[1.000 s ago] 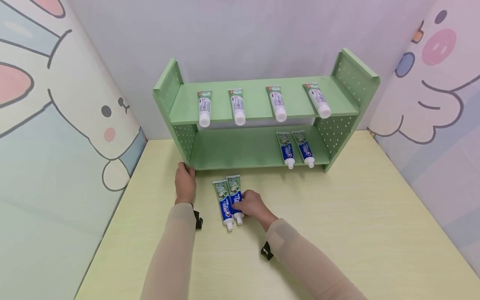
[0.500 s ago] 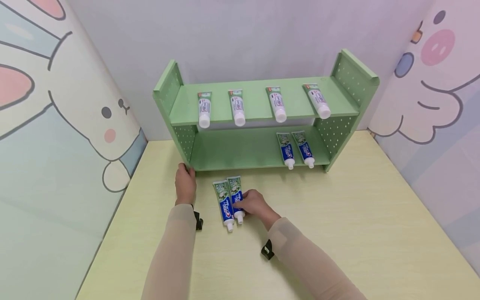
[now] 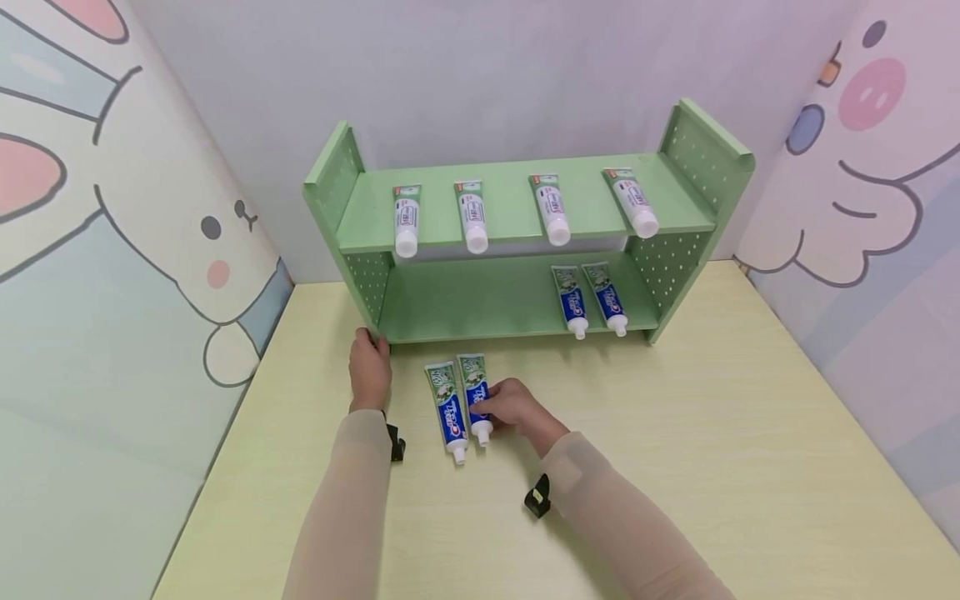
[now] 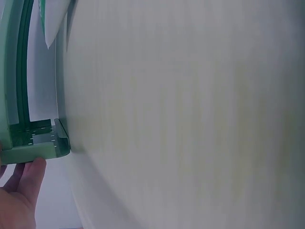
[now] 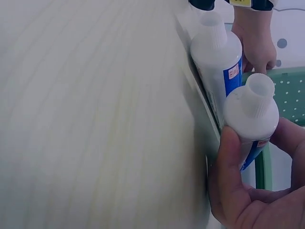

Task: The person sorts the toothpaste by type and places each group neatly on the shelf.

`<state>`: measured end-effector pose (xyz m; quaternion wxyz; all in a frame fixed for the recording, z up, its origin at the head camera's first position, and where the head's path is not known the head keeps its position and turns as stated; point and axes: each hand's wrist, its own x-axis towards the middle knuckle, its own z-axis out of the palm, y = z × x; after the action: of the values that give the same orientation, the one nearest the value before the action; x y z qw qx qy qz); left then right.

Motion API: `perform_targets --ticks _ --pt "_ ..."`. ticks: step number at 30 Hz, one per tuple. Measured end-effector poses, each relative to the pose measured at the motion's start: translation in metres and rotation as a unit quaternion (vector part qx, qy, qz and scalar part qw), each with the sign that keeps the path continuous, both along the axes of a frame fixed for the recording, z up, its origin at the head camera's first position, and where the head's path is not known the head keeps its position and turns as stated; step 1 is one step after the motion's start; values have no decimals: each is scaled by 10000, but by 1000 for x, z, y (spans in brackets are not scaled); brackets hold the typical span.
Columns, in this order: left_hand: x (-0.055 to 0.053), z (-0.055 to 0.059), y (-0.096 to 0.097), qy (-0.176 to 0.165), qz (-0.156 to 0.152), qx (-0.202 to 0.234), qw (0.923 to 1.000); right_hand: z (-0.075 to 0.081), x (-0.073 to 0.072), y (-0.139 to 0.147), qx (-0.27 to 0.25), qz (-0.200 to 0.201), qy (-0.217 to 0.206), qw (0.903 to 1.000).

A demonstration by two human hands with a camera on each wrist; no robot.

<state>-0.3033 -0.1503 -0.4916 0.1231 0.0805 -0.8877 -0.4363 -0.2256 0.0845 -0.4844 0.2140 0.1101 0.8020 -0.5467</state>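
My right hand (image 3: 517,406) pinches a green-and-blue toothpaste tube (image 3: 475,385) by its sides near the cap end. In the right wrist view, thumb and fingers sit either side of this tube's white shoulder (image 5: 250,112), close over the table. A matching toothpaste tube (image 3: 447,408) lies just left of it, caps toward me, with a narrow gap between the two. My left hand (image 3: 371,369) holds the lower front corner of the green two-tier shelf (image 3: 480,304) at its left side panel. The left wrist view has its fingers (image 4: 33,179) against that panel's edge.
Two more green-and-blue tubes (image 3: 572,302) lie on the lower tier at the right. Several white-and-green tubes (image 3: 474,217) are spread along the upper tier, caps forward. The shelf stands at the back of the pale wooden table (image 3: 720,433), between walls with cartoon animals (image 3: 217,250).
My right hand has shifted slightly right with its tube, opening a gap from the tube beside it. My left hand stays at the shelf's corner.
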Motion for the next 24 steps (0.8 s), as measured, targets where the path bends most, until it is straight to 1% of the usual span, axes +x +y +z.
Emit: perform_targets --ticks 7,13,19,24 --pt "0 -1 -1 82 -32 36 10000 -2 0 3 -37 -161 91 9998" --pt "-1 -1 -1 5 3 -15 10000 2 0 7 -9 -203 131 9997" --pt "0 1 -1 -30 2 -58 10000 7 0 11 67 -250 354 9990" --pt "-1 -1 -1 -58 -20 -53 10000 11 1 13 100 -298 518 9982"
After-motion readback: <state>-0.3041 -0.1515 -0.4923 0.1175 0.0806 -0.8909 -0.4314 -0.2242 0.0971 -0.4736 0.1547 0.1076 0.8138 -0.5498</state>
